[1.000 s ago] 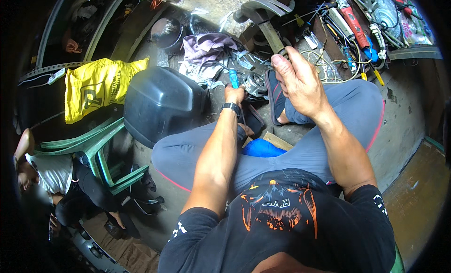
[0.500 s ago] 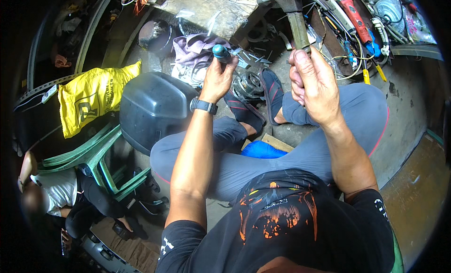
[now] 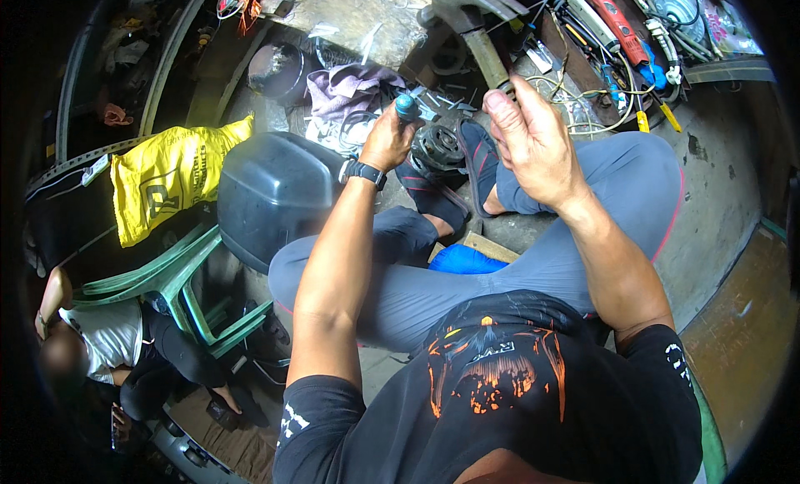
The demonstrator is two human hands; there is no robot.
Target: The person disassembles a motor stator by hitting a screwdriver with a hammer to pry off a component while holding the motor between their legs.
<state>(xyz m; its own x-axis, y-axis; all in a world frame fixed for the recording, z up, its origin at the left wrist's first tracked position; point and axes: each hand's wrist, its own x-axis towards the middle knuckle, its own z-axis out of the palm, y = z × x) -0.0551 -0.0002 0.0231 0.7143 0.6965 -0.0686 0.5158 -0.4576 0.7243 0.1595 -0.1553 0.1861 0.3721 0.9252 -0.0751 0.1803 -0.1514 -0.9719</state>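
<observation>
Co-worker [image 3: 104,338]: at the far left of my view I see a seated person in a white top and dark trousers, one arm raised
Yellow printed plastic bag [image 3: 171,180]: crumpled, beyond a green plastic chair [image 3: 179,271]
Black moulded plastic case [image 3: 275,184]: I have it on the floor, just right of the bag
Purple cloth [image 3: 350,92]: bunched up beyond the case
Left hand [image 3: 386,144]: fingers wrapped around a blue-ended hand tool [image 3: 406,107], its rounded end showing above the fist; I cannot tell what the other end touches
Round grey metal part [image 3: 437,147]: low down, just right of the left hand and close by the person's dark shoes
Bright blue bundle [image 3: 467,260]: in front of the crossed legs
Claw hammer [image 3: 486,59]: metal head up, tilted toward the upper left, well apart from the hand tool
Right hand [image 3: 533,142]: clasped around the worn hammer handle
Red power tool [image 3: 617,24]: at my far right, among cables and smaller tools
</observation>
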